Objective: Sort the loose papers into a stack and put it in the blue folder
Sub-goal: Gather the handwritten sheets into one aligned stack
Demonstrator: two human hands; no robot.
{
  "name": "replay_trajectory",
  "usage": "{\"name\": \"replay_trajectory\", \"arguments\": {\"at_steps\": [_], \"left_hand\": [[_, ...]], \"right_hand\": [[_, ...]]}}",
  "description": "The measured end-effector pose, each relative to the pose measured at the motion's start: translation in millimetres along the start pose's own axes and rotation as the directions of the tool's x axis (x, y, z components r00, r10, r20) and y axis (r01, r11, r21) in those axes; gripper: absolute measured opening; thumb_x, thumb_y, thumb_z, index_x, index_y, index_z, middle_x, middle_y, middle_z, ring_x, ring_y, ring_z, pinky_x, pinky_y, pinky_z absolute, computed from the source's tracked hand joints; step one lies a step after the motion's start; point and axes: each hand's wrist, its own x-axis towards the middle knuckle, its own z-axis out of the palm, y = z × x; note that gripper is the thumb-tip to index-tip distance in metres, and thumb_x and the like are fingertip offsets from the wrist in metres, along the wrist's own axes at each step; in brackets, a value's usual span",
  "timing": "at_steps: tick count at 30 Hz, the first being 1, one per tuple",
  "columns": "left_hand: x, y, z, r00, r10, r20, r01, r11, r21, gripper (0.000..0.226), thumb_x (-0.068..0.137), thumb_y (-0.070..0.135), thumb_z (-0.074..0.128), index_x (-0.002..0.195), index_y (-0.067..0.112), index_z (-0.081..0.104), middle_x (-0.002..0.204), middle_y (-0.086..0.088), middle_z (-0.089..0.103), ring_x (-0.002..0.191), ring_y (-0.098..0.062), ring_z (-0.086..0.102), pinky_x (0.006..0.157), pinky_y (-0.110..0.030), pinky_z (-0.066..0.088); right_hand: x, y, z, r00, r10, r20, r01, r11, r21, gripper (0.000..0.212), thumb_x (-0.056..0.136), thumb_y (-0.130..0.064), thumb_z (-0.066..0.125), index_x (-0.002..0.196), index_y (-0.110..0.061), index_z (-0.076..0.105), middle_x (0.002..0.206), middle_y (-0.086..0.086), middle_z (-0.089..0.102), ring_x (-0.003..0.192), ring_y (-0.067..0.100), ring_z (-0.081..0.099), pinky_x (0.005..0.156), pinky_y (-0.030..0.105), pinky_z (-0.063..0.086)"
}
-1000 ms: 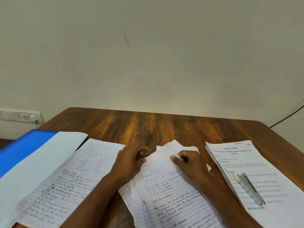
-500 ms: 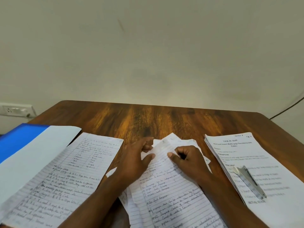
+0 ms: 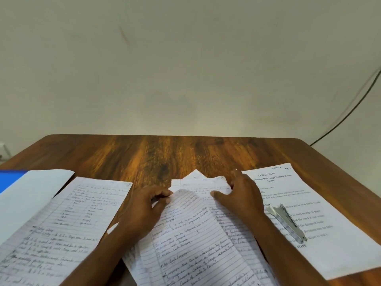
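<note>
Sorting, in progress: my left hand point(image 3: 142, 211) now pinches the top sheet point(image 3: 191, 234) up off the loose papers point(image 3: 206, 185), right hand point(image 3: 241, 195) newly spread flat on them; blue folder point(image 3: 10, 179) far left, unfilled.

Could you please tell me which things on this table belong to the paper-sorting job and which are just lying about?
For the job:
loose papers
written sheet
blue folder
left hand
right hand

Lying about:
stapler
printed sheets
cable
</note>
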Motion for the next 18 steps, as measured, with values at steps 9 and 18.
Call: {"name": "replay_trajectory", "arguments": {"at_steps": [9,18], "left_hand": [[3,-11,0,1.0,0.013,-0.003,-0.013,1.0,-0.009,0.01,0.095,0.031,0.076,0.102,0.036,0.08,0.098,0.027,0.074,0.096,0.005,0.067,0.082,-0.02,0.052],[4,-15,0,1.0,0.029,0.007,-0.029,0.999,-0.022,0.01,0.096,0.031,0.075,0.103,0.036,0.08,0.1,0.023,0.075,0.096,-0.001,0.069,0.085,-0.03,0.058]], "right_hand": [[5,10,4,0.998,0.052,-0.028,-0.044,0.973,0.227,0.054,0.076,-0.045,0.09,0.123,-0.028,0.071,0.082,-0.015,0.07,0.081,0.007,0.068,0.078,0.033,0.057],[6,14,10,0.989,0.071,-0.131,0.004,0.868,0.497,0.01,0.087,-0.034,0.084,0.086,-0.027,0.078,0.076,-0.013,0.075,0.077,0.007,0.071,0.079,0.043,0.062]]}}
